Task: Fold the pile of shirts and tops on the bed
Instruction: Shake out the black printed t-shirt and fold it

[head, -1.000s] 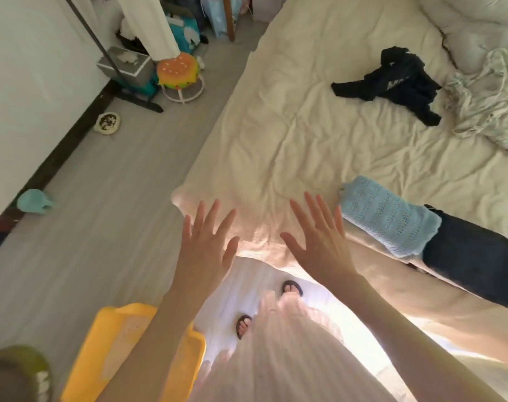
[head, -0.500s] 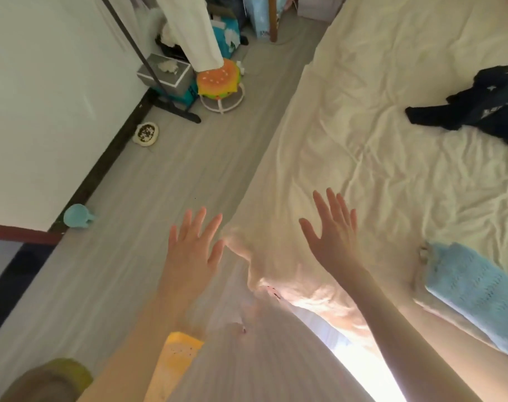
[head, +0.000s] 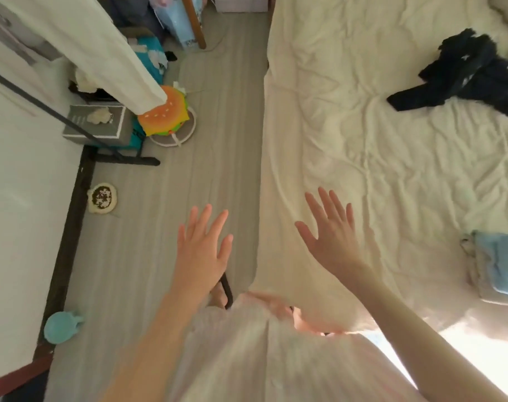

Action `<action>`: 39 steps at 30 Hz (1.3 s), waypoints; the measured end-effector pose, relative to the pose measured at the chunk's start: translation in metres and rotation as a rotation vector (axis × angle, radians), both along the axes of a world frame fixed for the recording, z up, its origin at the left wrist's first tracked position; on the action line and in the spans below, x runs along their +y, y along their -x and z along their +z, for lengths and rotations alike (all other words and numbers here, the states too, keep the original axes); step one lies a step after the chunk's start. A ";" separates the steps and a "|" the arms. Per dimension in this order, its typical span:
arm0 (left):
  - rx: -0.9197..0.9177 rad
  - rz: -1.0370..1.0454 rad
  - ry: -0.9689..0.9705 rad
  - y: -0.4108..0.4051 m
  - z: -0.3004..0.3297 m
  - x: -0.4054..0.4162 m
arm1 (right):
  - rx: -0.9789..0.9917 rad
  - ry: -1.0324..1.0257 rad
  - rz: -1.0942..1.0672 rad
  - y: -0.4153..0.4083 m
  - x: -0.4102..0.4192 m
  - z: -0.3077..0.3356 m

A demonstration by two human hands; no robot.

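Landmark: the bed (head: 392, 146), covered by a creased cream sheet.

Containers: a small round bowl (head: 102, 197) stands on the floor well left of the bed, against the dark skirting; it holds dark speckled contents, too small to identify. A grey box (head: 97, 124) sits further along that wall, left of the bed, with a pale fluffy item on its top. A burger-shaped cushion (head: 163, 111) rests on a white ring stand between the box and the bed.

Task items: a crumpled dark garment (head: 467, 75) lies unfolded on the bed's far right part, sleeves trailing. A light blue folded top (head: 505, 264) lies at the bed's right edge of view, flat, apparently on another pale folded piece; blur makes this uncertain.

Hands: the left hand (head: 202, 250) hovers over the floor just left of the bed's edge, fingers spread, holding nothing. The right hand (head: 332, 236) is above the bed's near corner, fingers spread, empty.
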State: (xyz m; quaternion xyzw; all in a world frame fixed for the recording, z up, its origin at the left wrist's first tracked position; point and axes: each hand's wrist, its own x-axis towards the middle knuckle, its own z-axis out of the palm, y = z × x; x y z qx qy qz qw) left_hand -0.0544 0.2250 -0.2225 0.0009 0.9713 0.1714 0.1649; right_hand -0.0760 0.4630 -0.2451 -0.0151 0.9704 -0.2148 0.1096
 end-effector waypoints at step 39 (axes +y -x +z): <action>-0.159 -1.075 0.142 0.642 -0.128 0.284 | -0.199 -0.007 -1.040 0.441 0.220 -0.091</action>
